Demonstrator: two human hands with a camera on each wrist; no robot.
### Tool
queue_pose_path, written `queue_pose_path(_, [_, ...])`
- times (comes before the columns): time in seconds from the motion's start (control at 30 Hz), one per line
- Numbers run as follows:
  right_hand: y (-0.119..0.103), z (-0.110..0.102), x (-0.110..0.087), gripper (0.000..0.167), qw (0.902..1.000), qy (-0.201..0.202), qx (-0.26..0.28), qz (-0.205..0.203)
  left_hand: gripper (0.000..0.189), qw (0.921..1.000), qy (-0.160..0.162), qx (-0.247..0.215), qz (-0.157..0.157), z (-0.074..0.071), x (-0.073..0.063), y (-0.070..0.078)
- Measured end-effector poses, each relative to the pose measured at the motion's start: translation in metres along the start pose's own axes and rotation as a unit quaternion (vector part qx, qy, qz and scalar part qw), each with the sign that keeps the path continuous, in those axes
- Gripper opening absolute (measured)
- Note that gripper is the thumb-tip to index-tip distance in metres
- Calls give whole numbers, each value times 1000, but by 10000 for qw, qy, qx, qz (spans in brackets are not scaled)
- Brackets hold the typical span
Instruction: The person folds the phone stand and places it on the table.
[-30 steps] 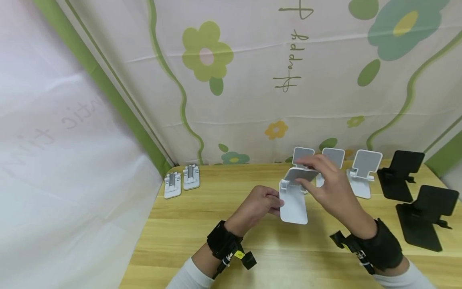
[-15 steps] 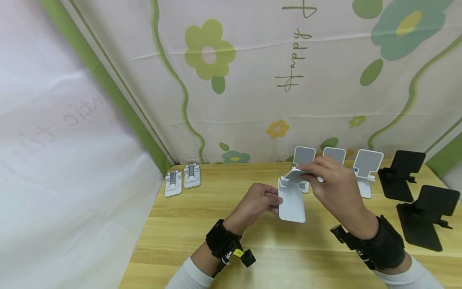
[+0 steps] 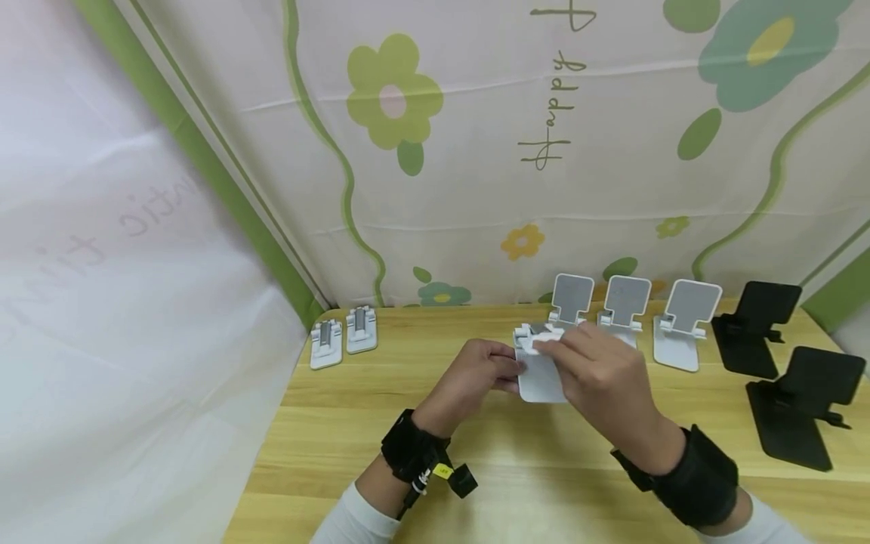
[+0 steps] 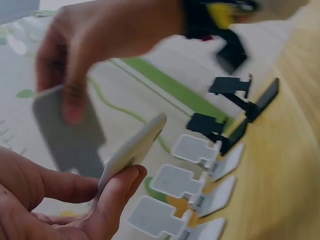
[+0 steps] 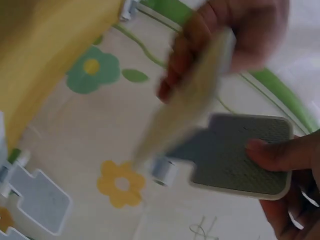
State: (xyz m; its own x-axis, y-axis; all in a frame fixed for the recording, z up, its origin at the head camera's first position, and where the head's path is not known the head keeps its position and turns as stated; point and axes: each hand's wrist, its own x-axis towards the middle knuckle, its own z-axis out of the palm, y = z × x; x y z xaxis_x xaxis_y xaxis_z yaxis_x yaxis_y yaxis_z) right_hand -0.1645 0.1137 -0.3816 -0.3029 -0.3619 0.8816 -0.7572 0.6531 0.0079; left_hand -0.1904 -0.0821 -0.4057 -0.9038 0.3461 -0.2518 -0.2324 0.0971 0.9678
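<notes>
In the head view, my left hand (image 3: pixel 479 370) pinches the left edge of a white phone stand (image 3: pixel 540 384), held above the table. My right hand (image 3: pixel 608 378) grips the stand's upper plate and partly covers it. The right wrist view shows the grey-padded plate (image 5: pixel 240 155) between thumb and fingers, at an angle to the blurred white base (image 5: pixel 185 105). From the left wrist, the base (image 4: pixel 132 145) is seen edge-on between my left thumb and fingers. Behind the hands stand unfolded white phone stands (image 3: pixel 680 325), the nearest partly hidden by my right hand.
Two folded white phone stands (image 3: pixel 326 346) lie at the table's back left corner. Two unfolded black phone stands (image 3: pixel 791 423) stand at the right. A floral curtain (image 3: pixel 469 151) hangs behind the wooden table (image 3: pixel 381 438), and white cloth borders its left side.
My right hand has moved left and down, tipping the padded plate toward the base. The held stand and my left hand have shifted slightly left and up, uncovering more of the stands behind.
</notes>
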Motion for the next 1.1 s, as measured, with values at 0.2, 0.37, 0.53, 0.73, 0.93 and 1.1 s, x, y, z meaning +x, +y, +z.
queue_pose_path(0.2, [-14, 20, -28, 39, 9975, 113, -402, -563, 23, 9992, 212, -243, 218, -7, -1, 10])
queue_pose_path(0.37, [-16, 23, -37, 38, 9974, 68, -487, -529, 24, 9994, 182, -210, 221, -8, 0, 10])
queue_pose_path(0.53, [-12, 19, -37, 36, 9994, -88, 330, -101, 25, 9991, 227, -209, 291, -10, 0, 7])
queue_pose_path(0.73, [2, 6, -33, 26, 9428, -484, 2126, 2523, 24, 9994, 145, -221, 210, -12, -1, 5])
queue_pose_path(0.93, [17, -5, -27, 58, 7642, -2269, 3543, 4888, 24, 9996, 73, -149, 238, -9, -4, 9])
queue_pose_path(1.1, [25, -4, -26, 62, 6293, -2636, 4858, 5463, 24, 9996, -31, -95, 282, -7, -5, 11])
